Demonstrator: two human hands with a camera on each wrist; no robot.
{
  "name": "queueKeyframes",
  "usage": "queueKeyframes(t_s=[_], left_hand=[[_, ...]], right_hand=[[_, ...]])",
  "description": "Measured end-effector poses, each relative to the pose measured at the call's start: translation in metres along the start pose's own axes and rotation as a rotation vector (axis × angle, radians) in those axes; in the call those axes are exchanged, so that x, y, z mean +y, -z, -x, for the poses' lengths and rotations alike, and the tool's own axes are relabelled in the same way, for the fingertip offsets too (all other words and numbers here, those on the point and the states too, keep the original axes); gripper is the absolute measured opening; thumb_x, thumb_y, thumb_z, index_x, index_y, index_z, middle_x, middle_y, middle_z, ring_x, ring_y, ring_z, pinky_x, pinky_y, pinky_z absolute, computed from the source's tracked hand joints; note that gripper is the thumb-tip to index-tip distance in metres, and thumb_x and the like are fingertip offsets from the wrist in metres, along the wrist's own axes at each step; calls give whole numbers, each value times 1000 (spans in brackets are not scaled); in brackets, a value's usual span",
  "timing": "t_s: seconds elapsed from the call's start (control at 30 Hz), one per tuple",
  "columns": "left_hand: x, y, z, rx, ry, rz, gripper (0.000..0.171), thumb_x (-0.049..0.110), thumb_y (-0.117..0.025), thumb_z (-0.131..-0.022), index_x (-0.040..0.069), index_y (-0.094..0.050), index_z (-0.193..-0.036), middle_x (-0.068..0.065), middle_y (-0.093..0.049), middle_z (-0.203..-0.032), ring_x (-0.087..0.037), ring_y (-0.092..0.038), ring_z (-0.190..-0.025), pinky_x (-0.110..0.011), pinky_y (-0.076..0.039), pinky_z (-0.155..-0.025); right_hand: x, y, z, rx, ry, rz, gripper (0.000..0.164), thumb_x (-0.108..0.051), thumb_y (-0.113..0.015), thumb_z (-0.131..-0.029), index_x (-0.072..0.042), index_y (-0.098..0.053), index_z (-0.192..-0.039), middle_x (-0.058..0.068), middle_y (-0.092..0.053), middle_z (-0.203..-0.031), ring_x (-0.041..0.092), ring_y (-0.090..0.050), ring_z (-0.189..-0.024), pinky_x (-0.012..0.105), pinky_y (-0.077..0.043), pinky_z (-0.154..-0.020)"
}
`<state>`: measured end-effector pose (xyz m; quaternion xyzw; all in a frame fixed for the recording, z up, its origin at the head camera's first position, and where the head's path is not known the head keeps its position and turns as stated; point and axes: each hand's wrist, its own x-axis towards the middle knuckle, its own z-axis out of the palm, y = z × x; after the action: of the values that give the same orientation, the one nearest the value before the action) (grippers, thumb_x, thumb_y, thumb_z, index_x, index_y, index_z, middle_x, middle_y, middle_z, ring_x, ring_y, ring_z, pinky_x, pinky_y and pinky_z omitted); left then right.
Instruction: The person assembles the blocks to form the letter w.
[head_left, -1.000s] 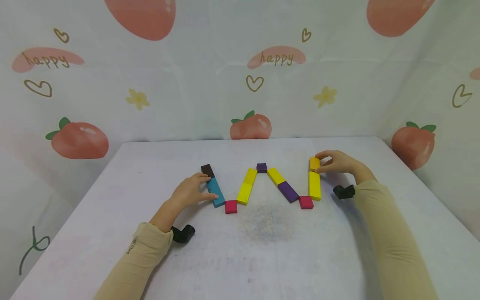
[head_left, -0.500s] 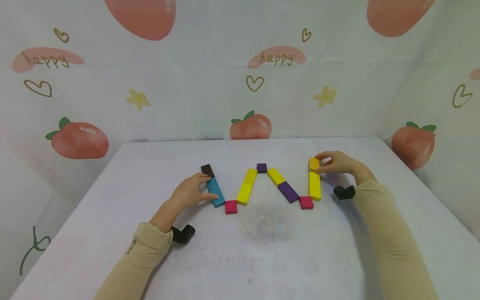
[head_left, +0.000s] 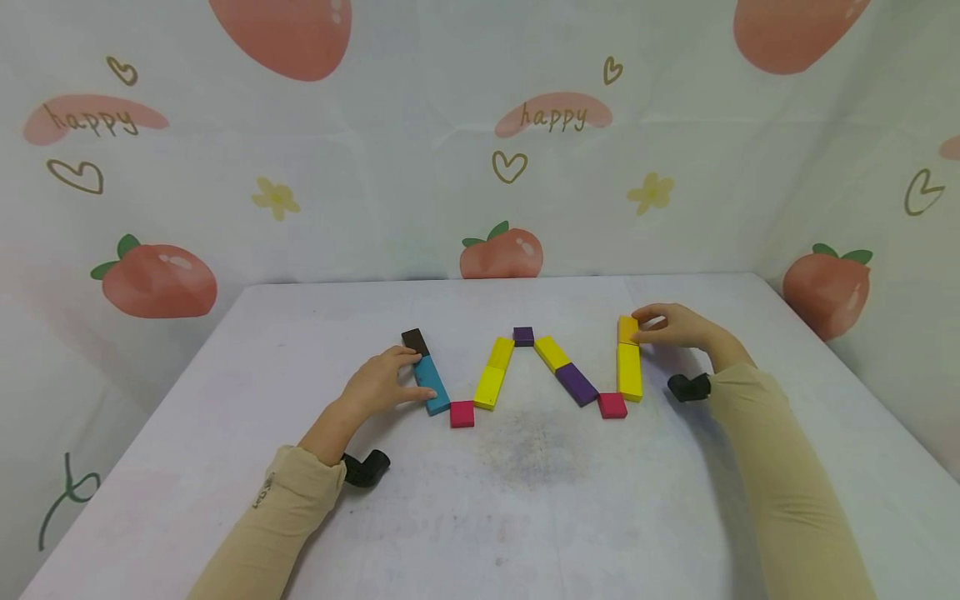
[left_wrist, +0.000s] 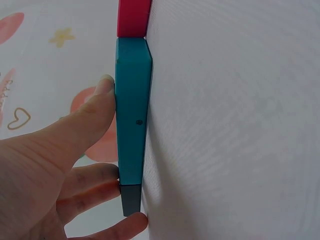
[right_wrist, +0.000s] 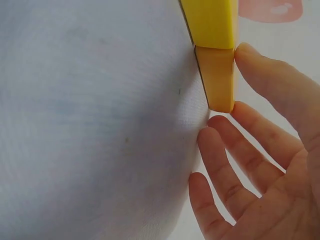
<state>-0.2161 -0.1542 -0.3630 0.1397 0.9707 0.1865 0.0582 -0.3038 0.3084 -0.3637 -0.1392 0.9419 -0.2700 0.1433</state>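
Note:
Flat coloured blocks lie on the white table in a zigzag. My left hand [head_left: 378, 383] touches the side of the blue block [head_left: 431, 385] with its thumb, and a fingertip reaches the end of the black block [left_wrist: 131, 200] in the left wrist view. The blue block meets a red block [head_left: 462, 414] at its near end. At the right end, my right hand [head_left: 675, 325] is beside the small orange-yellow block [right_wrist: 217, 80], thumb near its joint with the longer yellow block [head_left: 629, 372] and a finger at its far end. The other fingers are spread.
Between the hands are two joined yellow blocks [head_left: 492, 373], a small purple block [head_left: 523, 336], another yellow block [head_left: 552, 353], a longer purple block [head_left: 577, 384] and a second red block [head_left: 612, 405]. A printed cloth [head_left: 405, 192] hangs behind the table [head_left: 480, 533].
My right hand has shifted very slightly to the right along the orange-yellow block, its thumb overlapping it less. My left hand and the other blocks look unmoved.

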Motion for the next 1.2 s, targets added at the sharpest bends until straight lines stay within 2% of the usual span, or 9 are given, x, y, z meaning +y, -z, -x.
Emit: queueKeyframes(t_s=[0.37, 1.2], left_hand=[[0, 0, 0, 11, -7, -7, 69, 39, -71, -80, -1, -50, -132, -23, -44, -139, -43, -43, -127, -53, -42, -103], [-1, 0, -1, -1, -9, -18, 70, 40, -71, -80, 0, -49, -133, -23, -44, -139, -42, -43, -127, -53, -42, -102]], right_hand=[[-5, -1, -1, -22, -34, -5, 62, -36, -63, -87, 0, -43, -134, 25, -48, -132, 40, -51, -114, 57, -42, -99], [-8, -1, 2, -23, -41, -2, 65, -40, -59, -89, 0, -39, -136, 26, -47, -132, 45, -47, -119, 60, -39, -101]])
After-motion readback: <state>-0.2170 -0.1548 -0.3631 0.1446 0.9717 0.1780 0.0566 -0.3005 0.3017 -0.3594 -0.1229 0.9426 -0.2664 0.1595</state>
